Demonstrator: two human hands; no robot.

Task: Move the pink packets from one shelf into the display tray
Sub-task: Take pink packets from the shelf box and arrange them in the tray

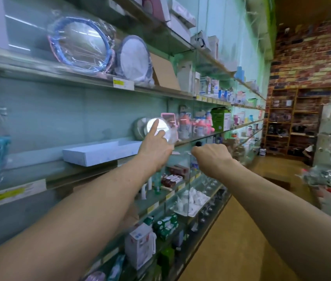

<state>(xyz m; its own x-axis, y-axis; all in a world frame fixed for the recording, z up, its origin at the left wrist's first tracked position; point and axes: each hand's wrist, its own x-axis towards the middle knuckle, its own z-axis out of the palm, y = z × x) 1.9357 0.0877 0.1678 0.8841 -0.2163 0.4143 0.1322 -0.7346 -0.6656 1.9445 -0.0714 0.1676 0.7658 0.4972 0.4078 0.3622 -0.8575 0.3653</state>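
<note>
A pale blue display tray (99, 152) lies on the middle shelf, and I see nothing inside it. To its right stand the pink packets (168, 118), with a round white packet in clear wrap (161, 124) in front of them. My left hand (156, 145) reaches up to that round packet, its index finger stretched onto it and the other fingers bent and apart. My right hand (211, 154) hovers lower and to the right, in front of the glass shelf edge. Its fingers curl downward and are hidden behind the back of the hand.
Baby bottles (197, 126) and a green box (220, 118) crowd the same shelf further right. Wrapped round items (79, 45) sit on the shelf above. Lower glass shelves (180, 191) hold small boxes and bottles. The aisle floor (231, 230) runs toward a brick wall with wooden racks (294, 122).
</note>
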